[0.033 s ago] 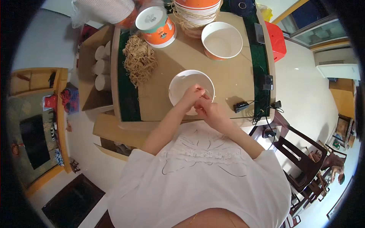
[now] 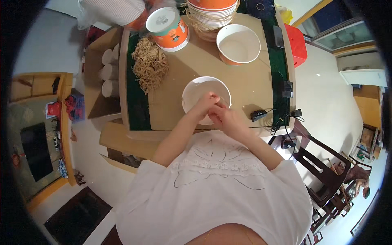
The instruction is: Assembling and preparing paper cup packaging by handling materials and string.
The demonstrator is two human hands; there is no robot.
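A white paper bowl (image 2: 197, 90) stands near the table's front edge, in front of my body. Over its opening, my left hand (image 2: 205, 106) and my right hand (image 2: 226, 119) meet with fingers bent and pressed together. Something thin and pale seems to show by the fingertips, but the fingers cover most of it and I cannot make out what it is. Farther back to the right sits another open paper bowl (image 2: 238, 44), white inside with an orange outside. A tangled heap of tan strands, like raffia or twine (image 2: 150, 65), lies to the left.
Behind are an orange-and-green paper tub (image 2: 171, 36) and a stack of bowls (image 2: 213, 18) with tan strands round it. A cardboard box (image 2: 98, 100) holding white cups flanks the table's left. A small black device (image 2: 258, 115) and cables (image 2: 281, 120) lie at right, near a dark chair (image 2: 320, 167).
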